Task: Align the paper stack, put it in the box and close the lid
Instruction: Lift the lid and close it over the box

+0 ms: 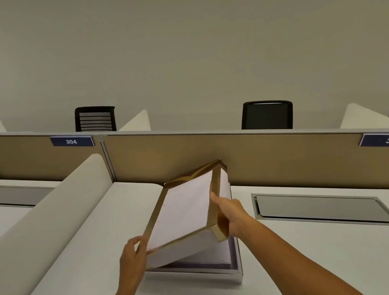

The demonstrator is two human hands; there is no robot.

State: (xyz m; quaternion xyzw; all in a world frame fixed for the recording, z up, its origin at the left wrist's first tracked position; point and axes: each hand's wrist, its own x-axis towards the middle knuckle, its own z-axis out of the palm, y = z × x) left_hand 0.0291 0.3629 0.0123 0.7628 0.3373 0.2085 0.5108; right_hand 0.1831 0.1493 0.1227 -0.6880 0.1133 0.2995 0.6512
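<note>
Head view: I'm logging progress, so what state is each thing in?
Lid: tilted, held over the box, not closed.
Box: open, flat on the desk.
Paper stack: inside the box.
Left hand: gripping the lid's near left corner.
Right hand: gripping the lid's right edge.
Desk hatch: shut.

Left hand: being held forward on a bare, extended forearm, fingers being curled in a pinch.
Right hand: being stretched forward, fingers being clamped shut.

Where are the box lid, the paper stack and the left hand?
box lid (184, 210), head view, white inner face.
paper stack (213, 250), head view, front edge.
left hand (131, 258), head view, back of hand.
</note>
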